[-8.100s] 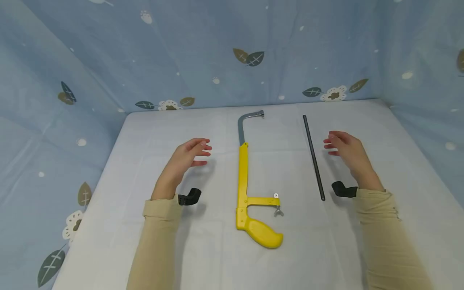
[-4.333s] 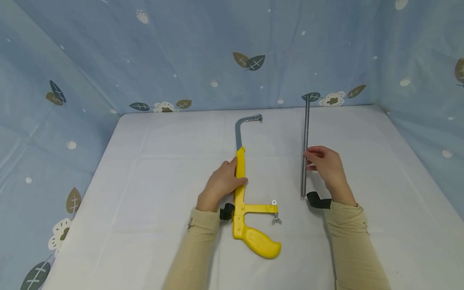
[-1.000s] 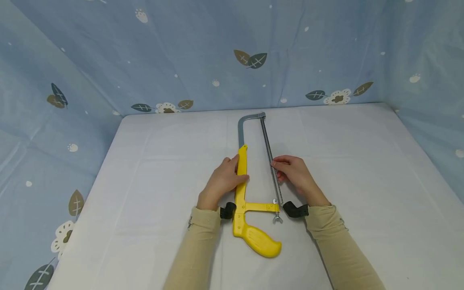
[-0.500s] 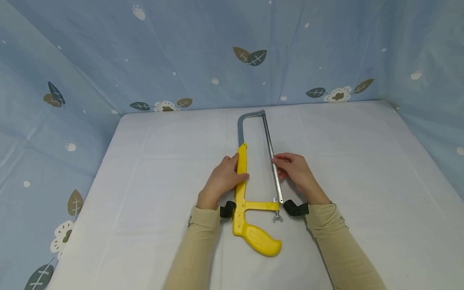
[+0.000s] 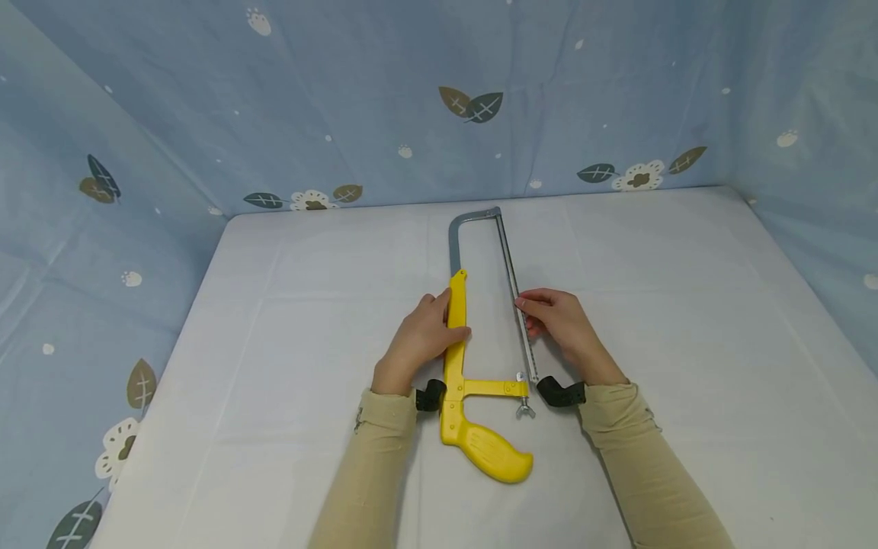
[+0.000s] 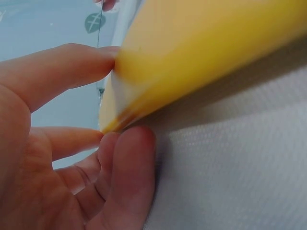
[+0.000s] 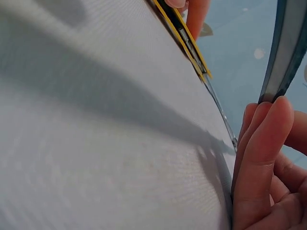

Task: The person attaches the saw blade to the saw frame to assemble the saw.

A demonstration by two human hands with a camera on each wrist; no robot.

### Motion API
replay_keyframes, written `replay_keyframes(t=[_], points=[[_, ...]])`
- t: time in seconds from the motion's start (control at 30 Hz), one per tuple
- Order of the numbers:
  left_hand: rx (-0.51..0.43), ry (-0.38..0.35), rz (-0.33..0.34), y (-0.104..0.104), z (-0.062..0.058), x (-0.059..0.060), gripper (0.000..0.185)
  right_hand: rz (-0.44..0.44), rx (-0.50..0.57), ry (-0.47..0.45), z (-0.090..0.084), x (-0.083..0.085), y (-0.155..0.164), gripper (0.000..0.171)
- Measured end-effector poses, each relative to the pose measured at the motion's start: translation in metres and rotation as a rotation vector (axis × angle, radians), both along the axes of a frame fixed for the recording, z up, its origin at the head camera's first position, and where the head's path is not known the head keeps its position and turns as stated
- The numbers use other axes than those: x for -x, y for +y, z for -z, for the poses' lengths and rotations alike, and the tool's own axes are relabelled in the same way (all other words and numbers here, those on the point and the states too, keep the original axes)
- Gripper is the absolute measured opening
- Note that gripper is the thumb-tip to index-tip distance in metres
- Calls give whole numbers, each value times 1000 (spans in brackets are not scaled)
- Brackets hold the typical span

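Observation:
A yellow hacksaw frame with a grey curved front lies flat on the table in the head view. My left hand holds its long yellow bar, thumb on one side and fingers on the other; the left wrist view shows the bar close up. Between thumb and fingers, my right hand pinches a thin saw blade. The blade's far end meets the tip of the frame's curved arm. Its near end is beside the small post above the wing nut; whether they touch I cannot tell.
A white cloth covers the table. Blue patterned fabric rises behind and at both sides. A black camera mount sits at each wrist, the right mount close to the blade's near end.
Since the first frame, my left hand has taken hold of the frame, and my right has lifted the blade and brought it left to the frame. Lately the blade has only turned slightly.

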State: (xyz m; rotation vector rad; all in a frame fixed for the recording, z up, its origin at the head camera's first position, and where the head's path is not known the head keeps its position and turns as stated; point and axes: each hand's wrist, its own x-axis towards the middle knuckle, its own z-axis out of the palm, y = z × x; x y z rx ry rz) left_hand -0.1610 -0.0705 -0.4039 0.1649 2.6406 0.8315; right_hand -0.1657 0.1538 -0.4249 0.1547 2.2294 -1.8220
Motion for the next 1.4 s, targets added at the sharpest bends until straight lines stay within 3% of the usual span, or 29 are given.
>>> replay_keyframes(t=[1.4], points=[[11, 11, 3, -1, 2, 1, 76, -2, 33, -7, 2, 3, 2, 41]])
